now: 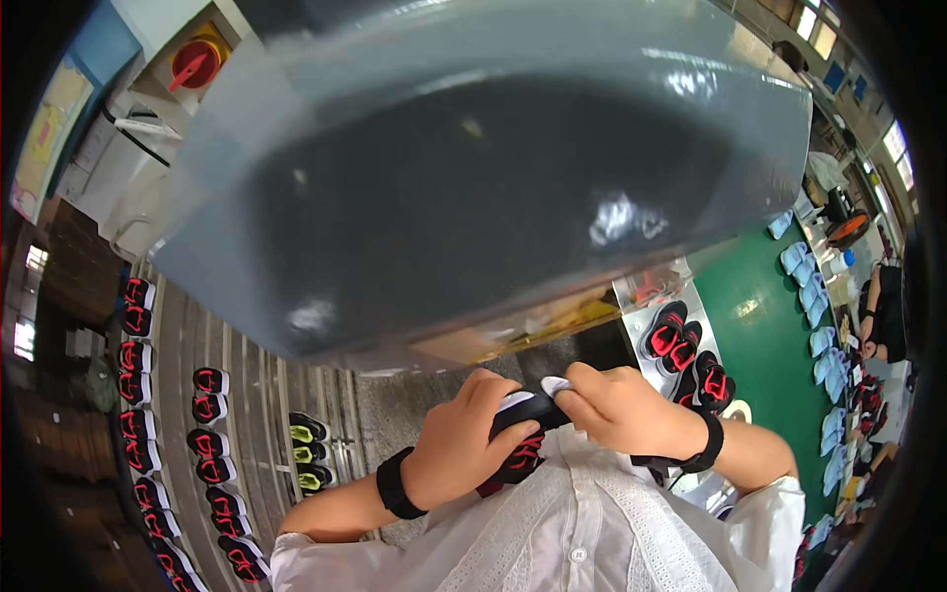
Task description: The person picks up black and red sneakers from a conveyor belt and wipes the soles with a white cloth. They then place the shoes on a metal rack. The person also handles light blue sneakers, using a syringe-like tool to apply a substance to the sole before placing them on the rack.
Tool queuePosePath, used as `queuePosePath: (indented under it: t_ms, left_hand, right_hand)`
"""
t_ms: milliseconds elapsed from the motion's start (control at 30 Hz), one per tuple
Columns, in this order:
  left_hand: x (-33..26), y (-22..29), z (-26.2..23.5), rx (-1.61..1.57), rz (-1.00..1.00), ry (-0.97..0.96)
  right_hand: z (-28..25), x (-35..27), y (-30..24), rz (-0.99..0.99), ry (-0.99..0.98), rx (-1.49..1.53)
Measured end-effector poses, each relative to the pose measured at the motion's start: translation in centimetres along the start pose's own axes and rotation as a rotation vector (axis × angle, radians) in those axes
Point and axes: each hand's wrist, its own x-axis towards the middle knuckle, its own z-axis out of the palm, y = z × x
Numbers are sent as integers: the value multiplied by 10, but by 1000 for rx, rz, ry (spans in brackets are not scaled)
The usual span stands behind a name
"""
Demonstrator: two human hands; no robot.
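Note:
Close to my chest, both hands are on a black shoe (523,412) with red lacing and a white sole edge. My left hand (456,439) is closed around one end, its thumb pressed along the side. At the other end, the fingers of my right hand (619,407) pinch near a small whitish piece (554,385); whether it is part of the sole or a separate bit I cannot tell. My palms hide much of the shoe. Each wrist wears a black band.
A big grey machine hood (493,197) looms just ahead. Slatted racks (182,335) at left carry rows of black-and-red shoes (207,442) and some with yellow-green linings (308,454). More shoes (674,335) stand at right beside a green surface (745,306); another person (883,316) is beyond.

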Motion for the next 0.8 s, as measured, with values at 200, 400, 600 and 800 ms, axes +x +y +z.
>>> queuePosePath:
  t_ms: [200,400,600,800]
  left_hand:
    - [2,-12,1,-71,46,74]
    - [10,-20,2,-165,65,32]
    - [18,-45,4,-588,-22,-139]
    - [44,-63,12,-918,-142,-268]
  right_hand:
    - [15,-16,16,201,45,612]
    - [20,-21,11,268,10,570]
    - [33,-21,13,297,76,643]
    - [53,-25,15,349,266,402]
